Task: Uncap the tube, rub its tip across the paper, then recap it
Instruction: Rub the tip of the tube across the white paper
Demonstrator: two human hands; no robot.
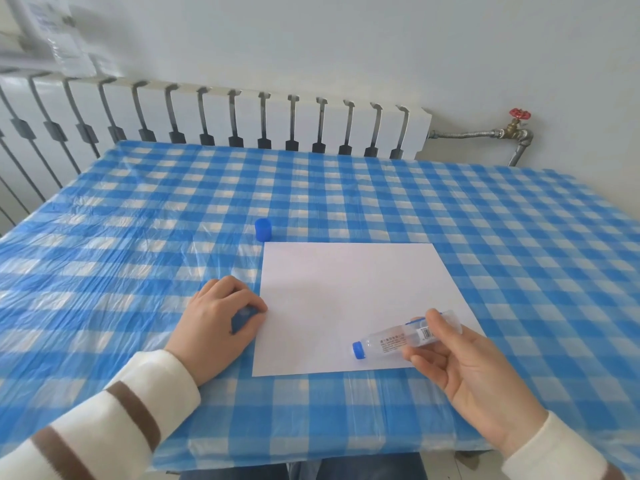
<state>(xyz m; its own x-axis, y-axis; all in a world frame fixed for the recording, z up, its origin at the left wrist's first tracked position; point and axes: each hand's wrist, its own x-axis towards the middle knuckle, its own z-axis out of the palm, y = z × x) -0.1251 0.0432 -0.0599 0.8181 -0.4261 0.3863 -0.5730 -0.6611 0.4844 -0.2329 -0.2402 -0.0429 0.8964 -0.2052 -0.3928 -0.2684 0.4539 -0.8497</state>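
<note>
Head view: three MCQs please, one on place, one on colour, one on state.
1. The cap standing on the cloth is:
A) on the paper
B) just past the paper's far left corner
C) at the table's right edge

2. The tube has a tip that is:
A) red
B) white
C) blue

3. The right hand:
A) holds the tube
B) lies flat
C) is out of view

B: it stands off the sheet by that corner.
C: the end is plainly blue.
A: fingers curl round the tube.
</note>
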